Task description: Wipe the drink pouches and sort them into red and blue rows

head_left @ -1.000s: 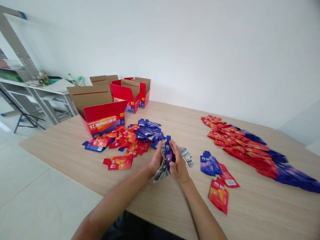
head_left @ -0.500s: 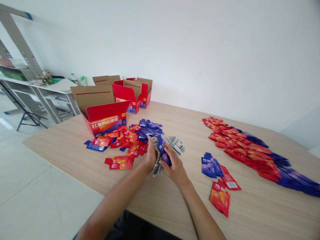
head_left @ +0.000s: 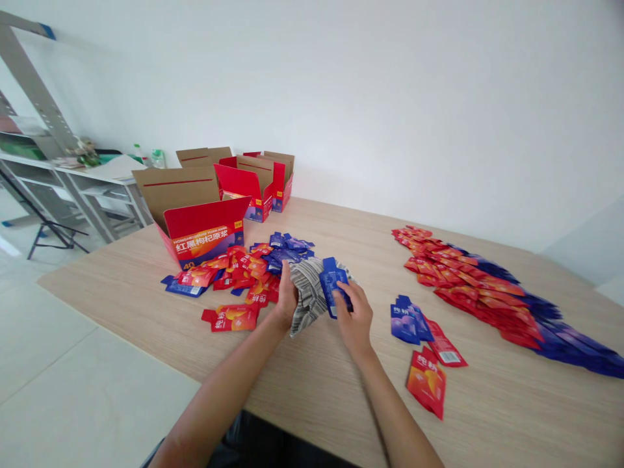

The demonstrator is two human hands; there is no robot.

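My left hand (head_left: 285, 300) is closed on a striped grey-and-white cloth (head_left: 306, 294) bunched over the wooden table (head_left: 331, 383). My right hand (head_left: 355, 317) pinches a blue sachet (head_left: 334, 285) with its printed back toward me, right beside the cloth. Just left of the hands lies a loose heap of red and blue sachets (head_left: 248, 270). To the right of my right hand rest two blue sachets (head_left: 408, 320) and two red sachets (head_left: 429, 383).
An open red carton (head_left: 197, 221) stands behind the heap, with two more open cartons (head_left: 258, 179) farther back. A long overlapping row of red and blue sachets (head_left: 492, 296) runs along the table's right side. Metal shelving (head_left: 63, 175) stands at the left wall.
The blue sachet has turned from edge-on inside the cloth to flat, back side facing me. My right hand has drawn it rightward out of the cloth, and the cloth has bunched under my left hand.
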